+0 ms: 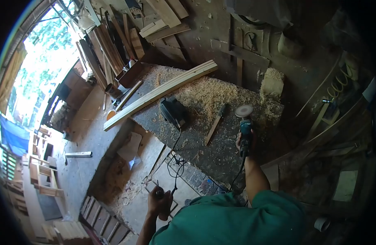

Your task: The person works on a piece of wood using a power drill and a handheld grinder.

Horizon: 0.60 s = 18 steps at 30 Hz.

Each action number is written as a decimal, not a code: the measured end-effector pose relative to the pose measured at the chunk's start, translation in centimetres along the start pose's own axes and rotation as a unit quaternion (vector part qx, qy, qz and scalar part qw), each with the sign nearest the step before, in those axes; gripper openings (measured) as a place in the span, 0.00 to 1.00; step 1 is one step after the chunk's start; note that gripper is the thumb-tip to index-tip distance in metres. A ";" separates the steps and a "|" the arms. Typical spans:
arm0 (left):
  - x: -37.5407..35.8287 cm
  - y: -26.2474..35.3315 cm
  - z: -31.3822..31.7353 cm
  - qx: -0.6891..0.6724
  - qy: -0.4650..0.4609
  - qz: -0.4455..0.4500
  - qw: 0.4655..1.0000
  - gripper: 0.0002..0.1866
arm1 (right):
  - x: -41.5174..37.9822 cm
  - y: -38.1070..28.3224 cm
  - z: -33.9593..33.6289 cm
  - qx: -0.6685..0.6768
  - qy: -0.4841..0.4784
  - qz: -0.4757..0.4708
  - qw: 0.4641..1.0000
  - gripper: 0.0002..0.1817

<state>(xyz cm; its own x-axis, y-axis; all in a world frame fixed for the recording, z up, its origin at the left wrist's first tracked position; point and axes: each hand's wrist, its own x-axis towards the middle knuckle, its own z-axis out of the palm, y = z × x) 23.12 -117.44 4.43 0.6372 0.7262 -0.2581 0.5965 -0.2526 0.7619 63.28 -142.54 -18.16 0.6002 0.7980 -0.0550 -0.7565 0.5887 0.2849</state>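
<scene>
My right hand (239,141) is wrapped round the body of an angle grinder (246,132) with a pale round disc (244,110) at its far end. The grinder is over the right part of the workbench (188,147), its cord running back toward my body. Low in the view, my left hand (160,204) is closed round a dark, round-ended object (158,192) whose kind I cannot make out. A dark power planer (173,112) rests on the bench, its cord (177,141) hanging off the near edge. Between planer and grinder lies a chisel-like tool (214,126) with a wooden handle.
Long pale wooden strips (163,93) lie across the bench's left side. Wood shavings (210,94) cover its far part, near a pale block (272,83). Timber offcuts (110,53) lean at the back left. A coiled yellow hose (339,85) hangs on the right.
</scene>
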 end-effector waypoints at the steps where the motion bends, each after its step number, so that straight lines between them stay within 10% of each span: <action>1: 0.0 -1.3 -0.1 0.016 0.008 0.002 1.000 0.16 | 0.9 -0.9 0.3 -0.006 0.002 0.015 1.000 0.39; 10: -0.6 -3.1 0.0 -0.033 0.017 -0.011 0.999 0.14 | 3.9 -1.5 2.5 -0.130 0.096 -0.046 0.986 0.35; 18: 0.2 -4.6 -3.6 -0.112 -0.001 -0.034 0.993 0.14 | -2.9 2.8 3.5 -0.480 0.314 -0.085 0.815 0.22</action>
<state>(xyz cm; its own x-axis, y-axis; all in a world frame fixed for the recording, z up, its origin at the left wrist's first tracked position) 18.75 -113.81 3.00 0.6005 0.7355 -0.3136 0.5146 -0.0554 0.8556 60.33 -143.63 -13.89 0.6945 0.4258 -0.5799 -0.7115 0.2874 -0.6412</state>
